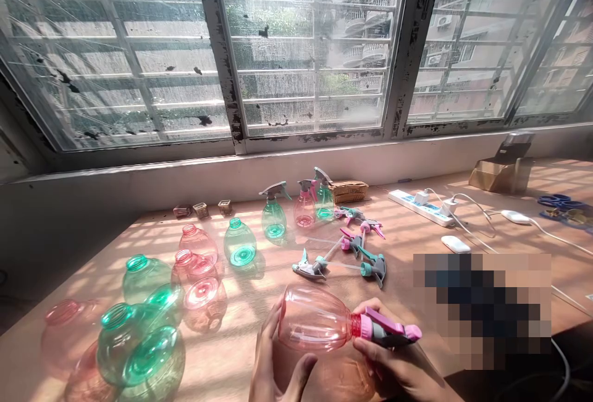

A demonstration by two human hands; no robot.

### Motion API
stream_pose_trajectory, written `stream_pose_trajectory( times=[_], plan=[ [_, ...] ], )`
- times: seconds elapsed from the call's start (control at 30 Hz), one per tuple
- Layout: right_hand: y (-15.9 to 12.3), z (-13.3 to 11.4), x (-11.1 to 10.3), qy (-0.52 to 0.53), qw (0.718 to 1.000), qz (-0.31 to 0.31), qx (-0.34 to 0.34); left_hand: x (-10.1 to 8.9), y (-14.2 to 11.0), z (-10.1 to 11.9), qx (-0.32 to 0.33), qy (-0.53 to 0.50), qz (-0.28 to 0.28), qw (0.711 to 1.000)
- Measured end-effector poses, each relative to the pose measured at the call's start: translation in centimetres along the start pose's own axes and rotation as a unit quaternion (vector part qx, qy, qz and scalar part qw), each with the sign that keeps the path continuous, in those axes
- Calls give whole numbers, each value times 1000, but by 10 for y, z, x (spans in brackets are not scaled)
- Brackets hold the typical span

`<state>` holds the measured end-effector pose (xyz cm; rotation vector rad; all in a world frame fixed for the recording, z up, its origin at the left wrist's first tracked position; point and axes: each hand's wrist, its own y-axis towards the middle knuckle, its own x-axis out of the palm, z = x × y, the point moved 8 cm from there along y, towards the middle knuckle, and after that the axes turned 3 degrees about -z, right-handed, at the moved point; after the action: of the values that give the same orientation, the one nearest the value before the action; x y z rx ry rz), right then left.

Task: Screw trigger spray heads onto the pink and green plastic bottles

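Observation:
A clear pink spray bottle lies on its side between my hands, its base to the left. My left hand cups the base end, fingers behind it and thumb in front. With thumb and fingers, my right hand grips the neck end, around the pink collar of the trigger sprayer. The sprayer sits on the bottle's neck, its pink trigger and grey body pointing right. Behind the bottle lie several loose trigger sprayers, among them a white-and-grey one and a green-and-grey one.
Open-necked green bottles and pink bottles stand at the left. Farther back are bottles with sprayers fitted, one green, beside a brown wrapped block. A power strip, cables and a white mouse lie right.

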<state>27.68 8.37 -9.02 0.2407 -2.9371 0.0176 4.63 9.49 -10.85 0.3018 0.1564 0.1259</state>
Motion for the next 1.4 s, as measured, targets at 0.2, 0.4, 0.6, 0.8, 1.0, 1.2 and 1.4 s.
stream_pose_trajectory(
  times=[0.2, 0.4, 0.6, 0.8, 1.0, 1.2, 1.4],
  plan=[
    [2, -1, -2, 8, 999, 25, -18, -6, 3, 0, 11, -17, 1, 1000],
    [4, 26, -11, 72, 994, 74, 21, -5, 4, 16, 70, 38, 12, 997],
    [1, -3, 1, 10, 998, 48, -26, -4, 4, 6, 34, 5, 9, 999],
    [4, 19, -3, 79, 995, 59, 10, -4, 5, 5, 31, 23, 13, 999],
    [4, 25, -8, 104, 991, 83, 21, -1, 3, 18, 86, 48, 13, 995],
    [3, -2, 3, 30, 998, 34, -37, -5, 4, 12, 38, -7, 25, 999],
    [5, 26, -9, 89, 993, 74, 28, -5, 5, 13, 57, 27, 24, 998]
  ],
)
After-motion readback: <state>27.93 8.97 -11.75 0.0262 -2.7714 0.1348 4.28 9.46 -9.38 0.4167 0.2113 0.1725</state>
